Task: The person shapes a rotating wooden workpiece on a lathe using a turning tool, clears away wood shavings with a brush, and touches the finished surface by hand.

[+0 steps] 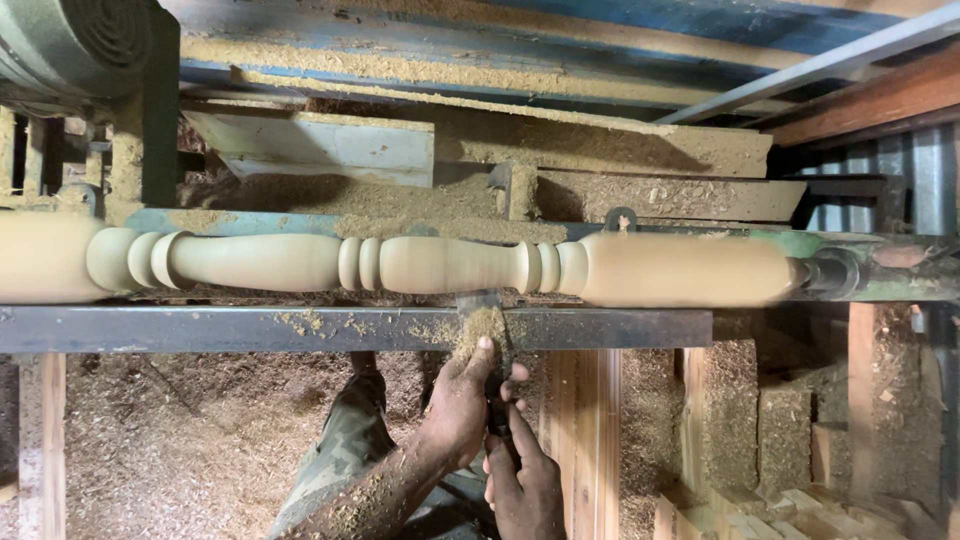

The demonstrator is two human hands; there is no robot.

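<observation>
A pale turned wooden spindle [430, 265] lies across the view on a lathe, blurred as it spins, with beads and tapered sections cut into it. A flat chisel [485, 312] rests on the dark metal tool rest [250, 328], its blade against the underside of the spindle and heaped with sawdust. My left hand [462, 400] grips the chisel near the blade, thumb on top. My right hand [525, 480] holds the chisel's handle lower down, just behind the left.
The lathe's motor housing [70, 45] is at the top left and the tailstock centre [835, 272] at the right. Sawdust covers the lathe bed [600, 150] and the floor. Wooden posts and stacked blocks [780, 440] stand below right. My trouser leg [345, 450] is below.
</observation>
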